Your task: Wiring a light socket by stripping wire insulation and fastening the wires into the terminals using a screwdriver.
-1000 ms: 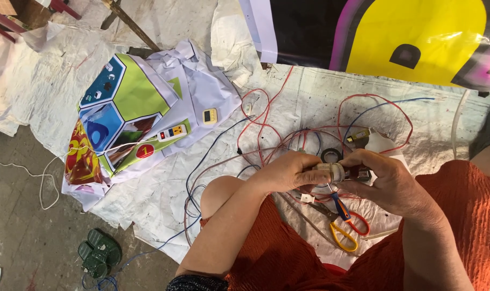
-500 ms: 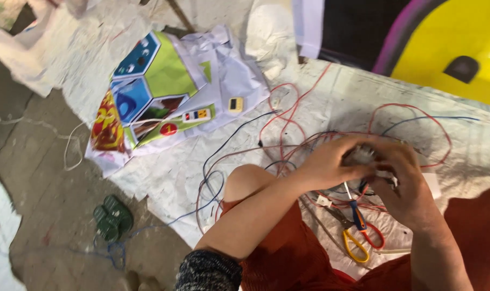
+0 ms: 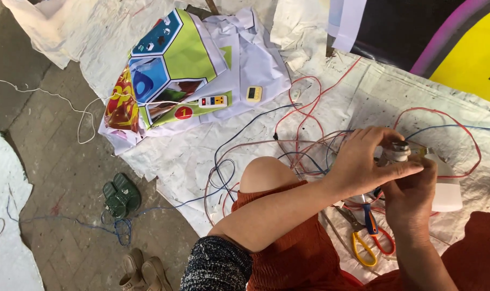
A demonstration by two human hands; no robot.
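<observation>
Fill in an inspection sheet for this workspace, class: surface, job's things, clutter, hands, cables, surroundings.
Surface: white woven sheet spread over paved ground.
Job's things: white bulb with metal base and a small white holder, held together.
Clutter: yellow-handled scissors, orange-handled pliers, switch strip, colourful printed banner.
Hands: left hand grips the holder; right hand holds the bulb.
Cables: red and blue wires loosely tangled.
Surroundings: green sandals, beige shoes, yellow and black panel.

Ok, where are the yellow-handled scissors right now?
In the head view, the yellow-handled scissors lie low right on the white sheet, just under the right hand, beside red wires.
</observation>
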